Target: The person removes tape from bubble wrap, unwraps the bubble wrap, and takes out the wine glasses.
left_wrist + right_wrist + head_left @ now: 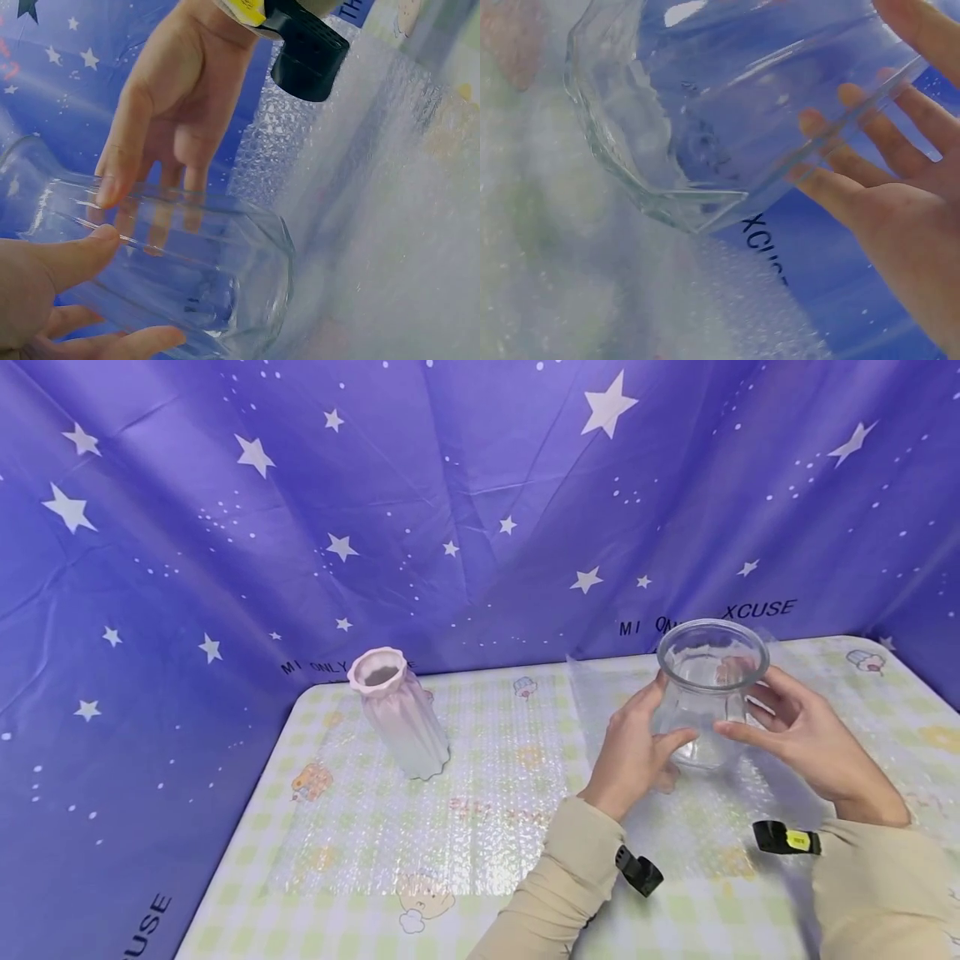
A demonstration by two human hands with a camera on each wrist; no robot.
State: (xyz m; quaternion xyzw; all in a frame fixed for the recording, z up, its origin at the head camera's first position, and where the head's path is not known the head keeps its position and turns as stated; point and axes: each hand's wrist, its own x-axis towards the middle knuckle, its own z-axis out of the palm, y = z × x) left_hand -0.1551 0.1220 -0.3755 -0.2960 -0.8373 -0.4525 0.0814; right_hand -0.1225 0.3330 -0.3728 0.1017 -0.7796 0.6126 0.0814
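A clear glass vase (701, 714) with a wide round rim is upright at the right side of the table, between my two hands. My left hand (633, 747) holds its left side, thumb across the front. From the right, my right hand (813, 739) grips the glass with the thumb in front and the other fingers around the far side. Faceted walls and the vase's base (641, 187) show in the right wrist view; the base looks raised off the bubble wrap. Left of the hands, a pink-to-white fluted vase (405, 727) stands by itself.
One bubble wrap sheet (420, 852) lies under the pink vase, and another bubble wrap sheet (596, 693) spreads beneath the glass one. Both cover a checked tablecloth (247, 910). A purple star-patterned curtain (450, 468) hangs behind the table. Black wrist mounts (639, 870) sit at my cuffs.
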